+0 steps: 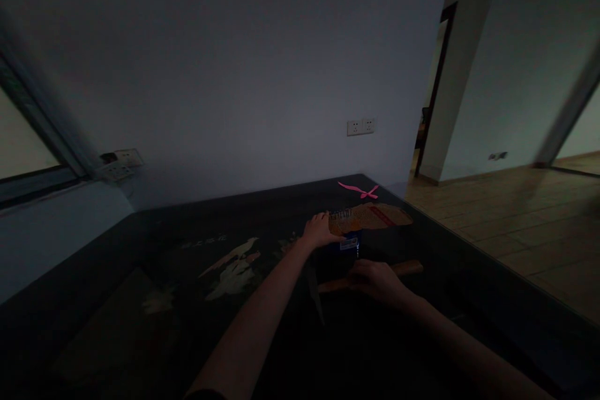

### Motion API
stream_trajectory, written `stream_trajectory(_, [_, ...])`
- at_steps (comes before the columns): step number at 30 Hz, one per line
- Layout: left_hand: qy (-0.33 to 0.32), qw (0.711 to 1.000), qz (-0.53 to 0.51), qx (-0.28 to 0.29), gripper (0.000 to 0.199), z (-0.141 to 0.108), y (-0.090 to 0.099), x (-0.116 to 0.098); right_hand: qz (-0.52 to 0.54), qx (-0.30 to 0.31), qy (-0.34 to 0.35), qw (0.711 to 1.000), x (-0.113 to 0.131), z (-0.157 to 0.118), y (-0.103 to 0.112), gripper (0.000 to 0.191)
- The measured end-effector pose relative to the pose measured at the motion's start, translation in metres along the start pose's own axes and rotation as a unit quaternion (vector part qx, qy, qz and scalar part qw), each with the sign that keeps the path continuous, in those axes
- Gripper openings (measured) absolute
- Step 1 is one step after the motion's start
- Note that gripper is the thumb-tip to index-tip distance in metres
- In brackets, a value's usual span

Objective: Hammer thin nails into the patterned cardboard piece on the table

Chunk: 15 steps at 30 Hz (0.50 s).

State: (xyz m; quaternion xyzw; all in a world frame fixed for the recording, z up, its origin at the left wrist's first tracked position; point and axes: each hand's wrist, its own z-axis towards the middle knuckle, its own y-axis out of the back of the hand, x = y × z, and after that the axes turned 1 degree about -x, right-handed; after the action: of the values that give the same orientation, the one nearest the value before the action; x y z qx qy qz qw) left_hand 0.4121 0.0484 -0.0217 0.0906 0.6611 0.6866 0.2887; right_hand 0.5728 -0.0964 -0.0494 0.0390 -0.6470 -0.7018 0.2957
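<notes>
My left hand (321, 231) rests at the left end of a tan, patterned flat piece (370, 217) with a red band, its thumb stretched toward a dark blue item (349, 242) with a pale label. Nearer to me, my right hand (375, 276) is closed over a brown wooden bar (409, 267), which sticks out on both sides of it. A thin grey pointed strip (315, 294) lies left of the bar. The picture is dark, and what lies under the fingers is hard to make out.
A pink ribbon (364, 191) lies near the far corner of the dark table (187, 219). The tabletop carries a pale printed pattern (234, 272). Behind it stands a wall with sockets (360, 127); a wooden floor (506, 212) is to the right.
</notes>
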Motion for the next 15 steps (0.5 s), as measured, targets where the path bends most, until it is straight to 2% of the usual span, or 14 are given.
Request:
stream_trajectory(5, [0.018, 1.000, -0.014, -0.020, 0.115, -0.011, 0.015, -0.002, 0.002, 0.003, -0.004, 1.000, -0.009, 0.000, -0.002, 0.022])
stream_trajectory(8, [0.015, 0.990, -0.069, -0.118, 0.101, -0.036, 0.029, 0.011, 0.005, 0.004, 0.001, 1.000, -0.011, -0.001, 0.000, 0.021])
stream_trajectory(10, [-0.003, 0.969, -0.140, -0.205, 0.079, -0.066, 0.035, 0.021, 0.010, 0.003, 0.007, 1.000, -0.012, -0.001, 0.000, 0.021])
stream_trajectory(12, [-0.012, 0.946, -0.212, -0.243, 0.056, -0.106, 0.034, 0.029, 0.016, -0.002, 0.012, 1.000, -0.014, 0.000, 0.000, 0.021])
stream_trajectory(15, [-0.008, 0.948, -0.246, -0.200, 0.038, -0.174, 0.019, 0.033, 0.025, -0.014, 0.014, 0.999, -0.017, 0.002, -0.002, 0.020])
